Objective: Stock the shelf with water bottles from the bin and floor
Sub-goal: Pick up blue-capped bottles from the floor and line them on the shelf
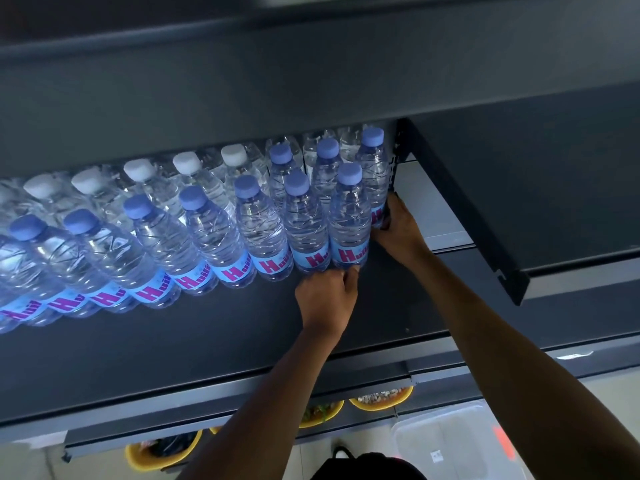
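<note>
Item: dark grey metal shelf board, mid-level, under a matching upper shelf. Stock: clear plastic water bottles with blue caps and blue labels lettered in magenta, upright in a front row that runs from the left edge to the shelf's right-hand upright; a second, shorter run of blue-capped bottles stands behind its right part. Further back: clear bottles with white caps, one row, partly hidden. Front end bottle: last on the right of the front row, touching its neighbour. Rear end bottle: just behind it, against the upright. Left hand: knuckles up, fingers curled, tips at the foot of the front end bottle; whether it grips or only presses cannot be told. Right hand: reaches in from the right, fingers wrapped round the lower body of the rear end bottle at label height. Below the shelf: yellow round bowls with mixed contents on a lower level. Floor, lower right: translucent plastic bin, contents not discernible.
</note>
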### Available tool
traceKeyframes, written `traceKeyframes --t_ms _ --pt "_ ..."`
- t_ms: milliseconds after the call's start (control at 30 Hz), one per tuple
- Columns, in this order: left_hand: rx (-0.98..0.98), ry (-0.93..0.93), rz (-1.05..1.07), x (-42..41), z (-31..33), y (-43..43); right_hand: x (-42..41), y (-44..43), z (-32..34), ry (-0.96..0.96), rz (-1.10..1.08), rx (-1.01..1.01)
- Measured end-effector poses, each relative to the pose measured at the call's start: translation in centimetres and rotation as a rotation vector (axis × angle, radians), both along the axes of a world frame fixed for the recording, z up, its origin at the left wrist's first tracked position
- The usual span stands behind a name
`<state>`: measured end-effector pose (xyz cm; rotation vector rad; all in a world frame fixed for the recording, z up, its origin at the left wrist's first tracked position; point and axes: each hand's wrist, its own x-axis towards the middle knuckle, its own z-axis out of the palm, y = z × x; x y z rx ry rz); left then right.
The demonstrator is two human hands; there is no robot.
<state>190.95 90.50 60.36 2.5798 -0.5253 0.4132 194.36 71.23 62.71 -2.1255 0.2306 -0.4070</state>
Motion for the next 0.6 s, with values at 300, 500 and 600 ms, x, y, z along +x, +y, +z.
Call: traceKeyframes --t_ms 300,500,600 --pt "-0.024 -0.015 -0.004 0.0 -0.1 0.0 -0.3 0.3 -0.4 -0.055 -0.013 0.052" --pt "-0.101 0.072 -0.036 -0.3 0.0 0.3 -1.4 1.1 -0.6 0.035 -0.124 -0.005" --pt "-0.227 0.155 -0.091 -0.5 0.3 0.8 -3.1 1.9 -0.1 0.117 -0.18 -0.02"
